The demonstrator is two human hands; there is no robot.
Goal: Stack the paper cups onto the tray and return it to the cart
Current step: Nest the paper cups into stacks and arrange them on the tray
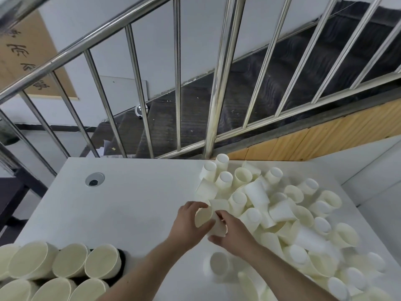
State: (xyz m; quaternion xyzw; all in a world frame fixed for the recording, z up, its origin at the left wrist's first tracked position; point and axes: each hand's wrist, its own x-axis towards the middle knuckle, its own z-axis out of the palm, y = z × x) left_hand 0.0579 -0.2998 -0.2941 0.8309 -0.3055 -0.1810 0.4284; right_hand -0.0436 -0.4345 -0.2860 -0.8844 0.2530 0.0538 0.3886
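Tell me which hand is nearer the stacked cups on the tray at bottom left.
Left. The left hand holds a paper cup just right of the stacked cups; the right hand grips it from farther right.

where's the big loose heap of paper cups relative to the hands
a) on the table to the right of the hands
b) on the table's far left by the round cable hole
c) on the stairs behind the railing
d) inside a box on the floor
a: the loose pile of cups spreads over the white table to the right of the left hand and right hand, which hold a cup between them.
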